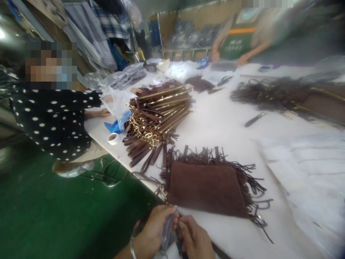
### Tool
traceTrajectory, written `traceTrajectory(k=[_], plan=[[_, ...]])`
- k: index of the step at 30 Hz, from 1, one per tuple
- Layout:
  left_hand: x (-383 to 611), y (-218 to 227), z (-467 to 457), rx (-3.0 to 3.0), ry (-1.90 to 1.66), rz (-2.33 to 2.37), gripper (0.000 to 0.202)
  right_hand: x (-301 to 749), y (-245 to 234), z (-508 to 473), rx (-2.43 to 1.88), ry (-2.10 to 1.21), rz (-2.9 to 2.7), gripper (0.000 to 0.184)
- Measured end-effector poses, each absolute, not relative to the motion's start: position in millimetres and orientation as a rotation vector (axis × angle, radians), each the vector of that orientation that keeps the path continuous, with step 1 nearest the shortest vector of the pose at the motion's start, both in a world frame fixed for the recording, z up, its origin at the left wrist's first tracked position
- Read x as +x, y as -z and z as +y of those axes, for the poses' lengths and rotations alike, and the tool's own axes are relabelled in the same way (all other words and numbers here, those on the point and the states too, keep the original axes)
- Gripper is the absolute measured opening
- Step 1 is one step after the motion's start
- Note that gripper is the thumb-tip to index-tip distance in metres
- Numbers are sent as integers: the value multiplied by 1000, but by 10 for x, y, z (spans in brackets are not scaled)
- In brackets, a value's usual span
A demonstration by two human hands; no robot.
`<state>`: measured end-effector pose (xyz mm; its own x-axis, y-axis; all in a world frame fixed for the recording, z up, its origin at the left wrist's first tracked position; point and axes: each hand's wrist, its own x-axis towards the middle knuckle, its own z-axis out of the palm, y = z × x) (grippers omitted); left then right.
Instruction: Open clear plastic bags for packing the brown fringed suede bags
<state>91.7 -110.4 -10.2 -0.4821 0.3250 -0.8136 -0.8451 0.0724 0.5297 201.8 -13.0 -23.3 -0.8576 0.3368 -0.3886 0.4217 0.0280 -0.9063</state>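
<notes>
Greyish limp bundle (168, 228), possibly plastic, low at the near edge of the table (215, 124), and the left hand (153, 229) curls its fingers snugly round it! Right hand (195, 238) bends in alongside; whether its fingertips grip, I can't tell. Steady left hold, small right-hand moves: that looks the wise way, clear of the metal clasps (161, 187) on that fringed brown bag (205, 187) just beyond. Farther out, gold-trimmed brown bags (167, 115) crowd the left side, beside a white tape roll (113, 139) and a co-worker in polka dots (51, 122).
</notes>
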Motion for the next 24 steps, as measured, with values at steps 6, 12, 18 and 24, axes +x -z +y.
traceTrajectory(k=[6, 12, 18, 24], plan=[[879, 28, -1178, -523, -1529, 1491, 24, 1935, 293, -231, 1010, 2256, 1747, 51], [943, 102, -1222, -410, -1588, 1557, 39, 1809, 253, -276, 1126, 2242, 1760, 43], [958, 188, -1255, -305, -1602, 1614, 49, 1749, 214, -276, 1150, 2184, 1868, 41], [932, 153, -1262, -218, -1583, 1715, 51, 1723, 207, -226, 1095, 2029, 2043, 41]])
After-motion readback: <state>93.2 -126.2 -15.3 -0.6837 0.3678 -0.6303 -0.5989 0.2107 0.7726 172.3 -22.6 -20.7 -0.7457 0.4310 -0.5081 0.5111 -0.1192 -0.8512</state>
